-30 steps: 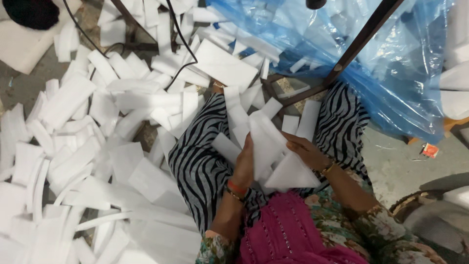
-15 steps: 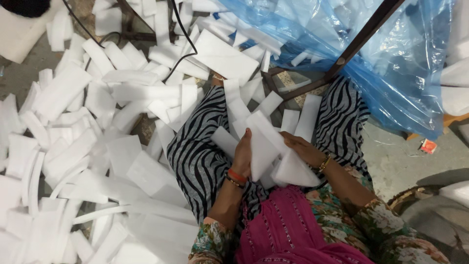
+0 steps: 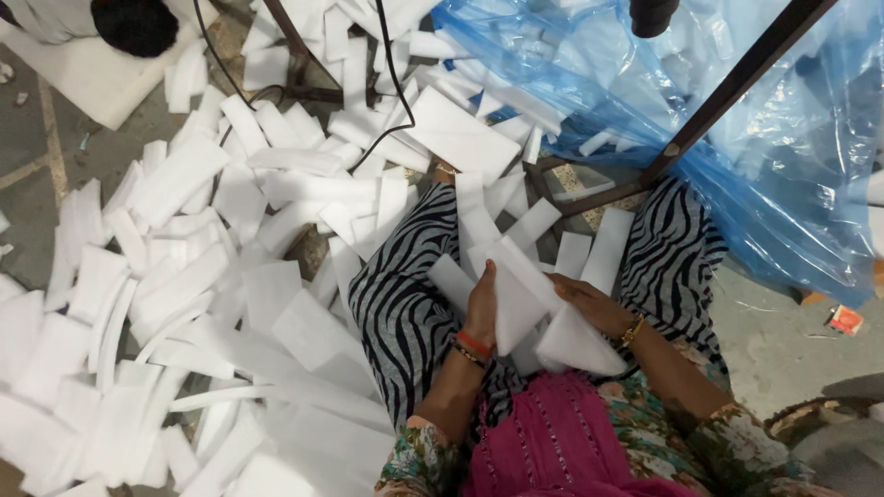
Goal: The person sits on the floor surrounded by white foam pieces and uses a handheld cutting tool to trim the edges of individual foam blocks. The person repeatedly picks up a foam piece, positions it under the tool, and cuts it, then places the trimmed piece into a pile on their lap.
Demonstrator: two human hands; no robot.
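Item: stack of white foam pieces (image 3: 520, 308), lower centre of the frame, resting on my lap over zebra-striped trousers (image 3: 401, 304). My left hand (image 3: 481, 308) lay flat and upright against the stack's left edge, fingers extended; my right hand (image 3: 589, 304) closed over its right side, gripping the pieces.

Item: blue plastic bag (image 3: 737, 147), upper right, crumpled and translucent, with white strips showing through it. A dark metal bar (image 3: 727, 97) crossed it diagonally.

Item: small red-and-white packet (image 3: 844, 319), right edge, lying flat on the floor.

Item: loose white foam strips and rectangles (image 3: 184, 276), heaped across the left half of the frame.

Item: black cable (image 3: 391, 83), top centre, trailing over the foam.

Surface: grey concrete floor (image 3: 792, 350), bare at lower right and upper left.
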